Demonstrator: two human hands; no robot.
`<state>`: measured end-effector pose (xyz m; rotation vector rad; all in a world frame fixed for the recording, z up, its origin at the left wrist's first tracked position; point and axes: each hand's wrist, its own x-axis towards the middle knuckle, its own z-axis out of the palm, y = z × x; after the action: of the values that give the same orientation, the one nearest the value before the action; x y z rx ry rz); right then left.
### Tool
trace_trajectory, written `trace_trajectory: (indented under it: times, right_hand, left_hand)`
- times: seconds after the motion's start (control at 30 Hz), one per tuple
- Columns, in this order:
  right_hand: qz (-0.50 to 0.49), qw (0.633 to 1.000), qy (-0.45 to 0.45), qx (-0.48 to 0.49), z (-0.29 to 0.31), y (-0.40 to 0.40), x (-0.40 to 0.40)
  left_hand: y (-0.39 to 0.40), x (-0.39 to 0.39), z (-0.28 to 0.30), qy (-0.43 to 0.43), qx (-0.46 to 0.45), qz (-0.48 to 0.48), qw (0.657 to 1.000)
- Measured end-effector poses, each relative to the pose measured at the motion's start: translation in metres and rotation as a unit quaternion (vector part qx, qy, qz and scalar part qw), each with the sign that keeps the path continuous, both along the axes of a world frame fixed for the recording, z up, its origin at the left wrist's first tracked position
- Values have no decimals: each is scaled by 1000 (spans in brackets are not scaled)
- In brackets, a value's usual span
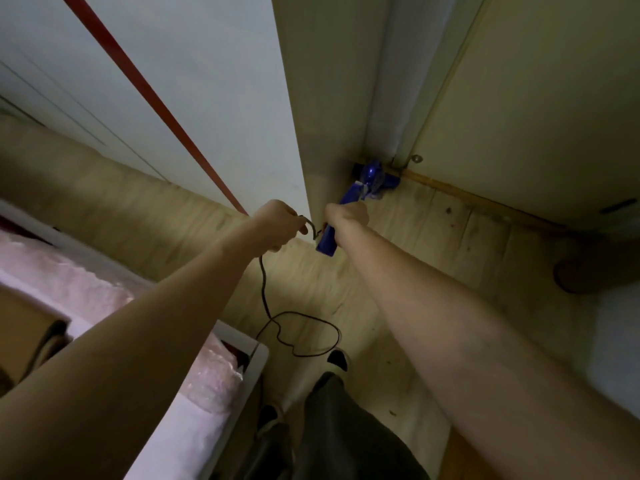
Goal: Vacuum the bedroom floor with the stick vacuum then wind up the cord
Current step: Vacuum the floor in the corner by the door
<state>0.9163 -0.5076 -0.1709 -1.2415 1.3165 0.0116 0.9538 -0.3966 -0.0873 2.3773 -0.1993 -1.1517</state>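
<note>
One bed (194, 420) lies at lower left. The left hand (277, 223) pinches the one black cord (265, 292), which drops to a loose loop on the wood floor (433, 258). The right hand (348, 216) grips the blue vacuum (362, 183), standing in the corner beside a white cabinet (207, 98).

Bare forearms, dark trousers (346, 438), dark shoe (337, 359) with pale sole
</note>
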Motion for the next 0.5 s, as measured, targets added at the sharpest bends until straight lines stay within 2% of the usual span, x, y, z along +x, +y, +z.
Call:
trace_trajectory:
  times: [0.17, 0.37, 0.5]
  right_hand:
    - [5, 1000, 4, -9, -5, -17, 13]
    - [74, 996, 21, -53, 3, -33, 26]
    - [83, 994, 42, -48, -3, -36, 4]
  left_hand:
    - [7, 11, 3, 4, 7, 14, 1000]
    - [9, 16, -1, 6, 11, 10, 1000]
    - [4, 8, -10, 6, 17, -12, 1000]
